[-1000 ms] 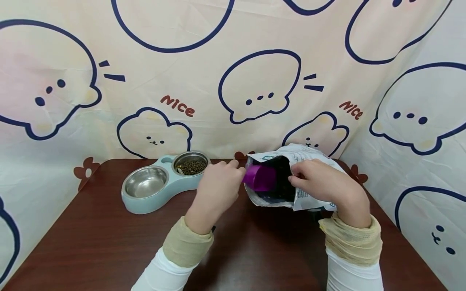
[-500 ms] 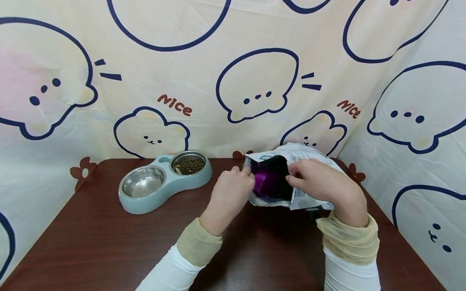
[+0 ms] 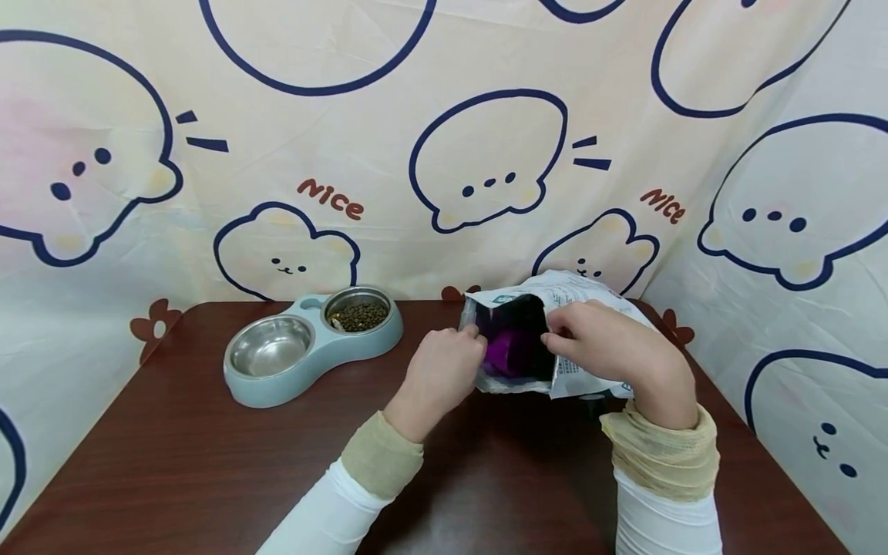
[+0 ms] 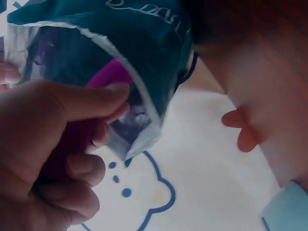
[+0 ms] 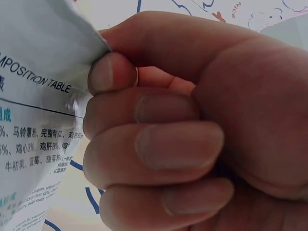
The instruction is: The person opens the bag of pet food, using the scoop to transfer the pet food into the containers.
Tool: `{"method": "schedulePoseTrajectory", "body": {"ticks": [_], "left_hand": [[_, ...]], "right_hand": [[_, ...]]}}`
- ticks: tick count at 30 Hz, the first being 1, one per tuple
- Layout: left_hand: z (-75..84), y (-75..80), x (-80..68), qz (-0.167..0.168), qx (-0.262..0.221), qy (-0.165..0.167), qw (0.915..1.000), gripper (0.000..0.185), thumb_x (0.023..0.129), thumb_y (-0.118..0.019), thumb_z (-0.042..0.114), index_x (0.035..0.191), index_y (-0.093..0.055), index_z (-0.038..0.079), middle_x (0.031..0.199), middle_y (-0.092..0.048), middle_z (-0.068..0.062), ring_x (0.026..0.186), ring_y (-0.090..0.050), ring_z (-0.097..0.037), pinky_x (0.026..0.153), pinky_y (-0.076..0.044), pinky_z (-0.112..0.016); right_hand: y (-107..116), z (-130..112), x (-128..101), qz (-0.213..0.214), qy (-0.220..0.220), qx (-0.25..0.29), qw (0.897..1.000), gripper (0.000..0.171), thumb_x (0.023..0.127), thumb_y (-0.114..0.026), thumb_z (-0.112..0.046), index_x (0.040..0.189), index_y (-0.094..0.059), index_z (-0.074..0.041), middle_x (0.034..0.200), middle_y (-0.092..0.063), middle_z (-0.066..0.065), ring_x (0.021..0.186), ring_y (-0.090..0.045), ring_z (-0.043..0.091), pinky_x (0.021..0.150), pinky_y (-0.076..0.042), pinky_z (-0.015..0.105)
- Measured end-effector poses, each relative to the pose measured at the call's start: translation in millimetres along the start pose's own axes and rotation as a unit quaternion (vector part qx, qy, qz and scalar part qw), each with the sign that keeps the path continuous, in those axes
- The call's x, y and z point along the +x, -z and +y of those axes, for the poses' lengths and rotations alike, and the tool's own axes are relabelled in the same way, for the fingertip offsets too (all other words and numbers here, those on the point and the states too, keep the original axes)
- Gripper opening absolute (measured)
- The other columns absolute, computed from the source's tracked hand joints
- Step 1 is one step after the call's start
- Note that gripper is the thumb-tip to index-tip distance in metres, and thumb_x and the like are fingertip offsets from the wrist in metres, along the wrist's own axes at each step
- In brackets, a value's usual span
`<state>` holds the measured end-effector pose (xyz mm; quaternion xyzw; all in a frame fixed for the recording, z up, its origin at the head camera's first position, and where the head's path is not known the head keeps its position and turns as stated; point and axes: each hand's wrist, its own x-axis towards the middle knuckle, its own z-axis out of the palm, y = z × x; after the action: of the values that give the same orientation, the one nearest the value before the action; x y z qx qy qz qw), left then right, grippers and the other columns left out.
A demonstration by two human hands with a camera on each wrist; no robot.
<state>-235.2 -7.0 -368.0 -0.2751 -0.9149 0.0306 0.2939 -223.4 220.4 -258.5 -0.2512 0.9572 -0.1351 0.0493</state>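
Scoop (image 3: pixel 505 348), purple, sits inside feed bag (image 3: pixel 590 297) on tabletop (image 3: pixel 173 432); left hand (image 3: pixel 444 370) grips its handle, apparently. Right hand (image 3: pixel 610 347) pinches bag rim open. Judged step: loading scoop; next needs level lift.

White sleeves (image 3: pixel 326 516), beige cuffs (image 3: pixel 381 461)

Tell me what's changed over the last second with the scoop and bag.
The left hand has pushed the purple scoop rightward, deeper into the bag, so only a little purple shows at the mouth. The right hand still pinches the bag's edge open. The double bowl stays put.
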Motion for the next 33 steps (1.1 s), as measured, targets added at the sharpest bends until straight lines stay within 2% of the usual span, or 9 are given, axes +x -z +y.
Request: {"method": "schedulePoseTrajectory", "body": {"ticks": [6,12,18,25,33], "left_hand": [[-5.5,0.0,1.6,-0.065,-0.056,0.036,0.9956,0.004,0.089,-0.08,0.011,0.089,-0.078,0.014,0.092,-0.077,-0.004,0.072,-0.075,-0.028,0.063,-0.063,-0.043],[-15.8,6.2,2.7,-0.106,-0.121,0.063,0.985,0.005,0.091,-0.08,0.014,0.092,-0.075,0.012,0.092,-0.079,-0.006,0.068,-0.072,-0.025,0.062,-0.061,-0.043],[-27.9,10.4,2.9,-0.152,-0.19,0.097,0.9651,0.014,0.099,-0.077,0.024,0.099,-0.071,0.011,0.081,-0.073,-0.004,0.062,-0.06,-0.019,0.059,-0.055,-0.04],[-40.5,6.9,1.0,-0.207,-0.221,0.107,0.947,0.024,0.104,-0.073,0.035,0.102,-0.068,0.012,0.08,-0.068,-0.004,0.067,-0.062,-0.02,0.063,-0.051,-0.038],[-56.5,-1.9,-13.6,-0.253,-0.29,0.126,0.9144,0.02,0.108,-0.067,0.033,0.103,-0.062,0.013,0.075,-0.06,-0.002,0.064,-0.055,-0.017,0.061,-0.044,-0.032]], "right_hand": [[-0.1,-0.8,-0.2,-0.001,0.0,0.0,1.0,0.022,0.108,-0.064,-0.02,0.088,-0.07,-0.014,0.068,-0.049,-0.003,0.069,-0.052,0.013,0.064,-0.042,0.029],[0.8,0.1,-0.4,-0.001,0.002,0.0,1.0,0.023,0.108,-0.063,-0.02,0.086,-0.07,-0.014,0.067,-0.048,-0.003,0.068,-0.051,0.013,0.064,-0.042,0.029],[2.4,0.7,0.0,-0.002,-0.001,0.001,1.0,0.026,0.108,-0.063,-0.02,0.083,-0.066,-0.014,0.067,-0.046,-0.003,0.067,-0.05,0.013,0.065,-0.042,0.029],[2.1,2.6,-2.0,0.001,-0.002,0.003,1.0,0.026,0.107,-0.063,-0.019,0.082,-0.066,-0.015,0.067,-0.045,-0.003,0.068,-0.05,0.013,0.064,-0.041,0.029],[1.4,2.2,-3.3,0.007,0.004,0.007,1.0,0.026,0.107,-0.064,-0.02,0.082,-0.064,-0.015,0.068,-0.045,-0.003,0.07,-0.05,0.013,0.064,-0.041,0.029]]}}
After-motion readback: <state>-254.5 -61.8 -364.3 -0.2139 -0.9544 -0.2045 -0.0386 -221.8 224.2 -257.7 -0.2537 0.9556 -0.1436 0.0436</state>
